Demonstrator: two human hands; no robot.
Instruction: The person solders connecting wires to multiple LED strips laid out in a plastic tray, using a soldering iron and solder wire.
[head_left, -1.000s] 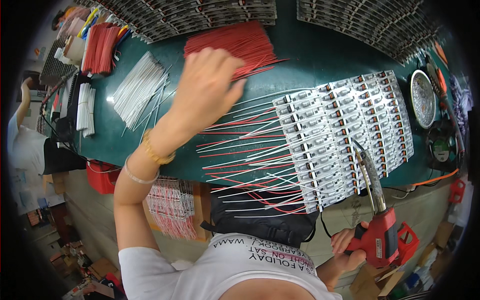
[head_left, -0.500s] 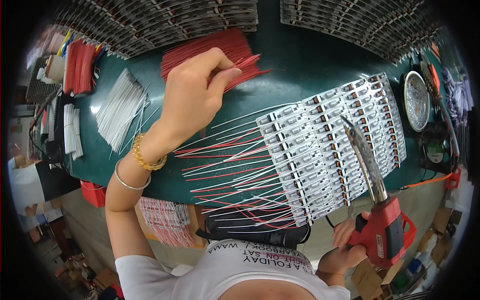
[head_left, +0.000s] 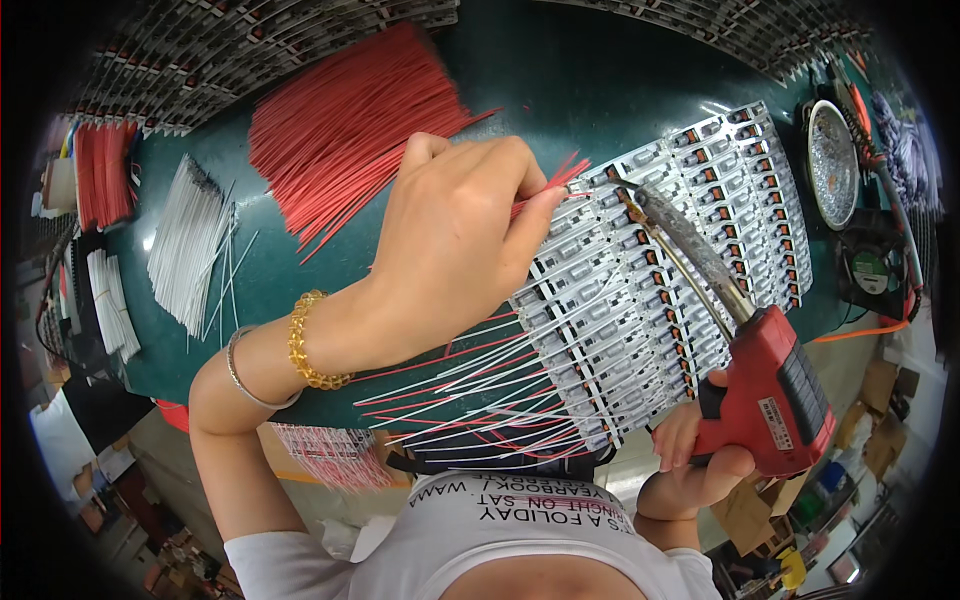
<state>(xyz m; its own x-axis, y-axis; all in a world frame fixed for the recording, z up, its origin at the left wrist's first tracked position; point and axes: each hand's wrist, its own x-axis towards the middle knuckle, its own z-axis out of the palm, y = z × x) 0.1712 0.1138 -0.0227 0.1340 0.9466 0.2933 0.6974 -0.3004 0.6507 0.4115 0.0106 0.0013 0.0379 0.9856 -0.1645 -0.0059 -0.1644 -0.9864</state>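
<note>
Thin red wires stick out between the thumb and fingers of my left hand, which is closed on them over the upper left corner of a panel of small circuit boards. My right hand grips a red soldering gun by its handle. The gun's metal tip reaches over the panel's top left part, close to the wire ends. Red and white wires trail from the panel's left edge. Part of the panel's upper left side is hidden behind my left hand.
Loose red wires lie in a wide pile beyond my left hand. White wires lie farther left. More board panels line the far edge. At the right stand a round metal dish and a solder spool.
My left hand has moved right from the red pile to the panel's corner, carrying red wires. The soldering gun has risen and its tip has shifted left toward those wires.
</note>
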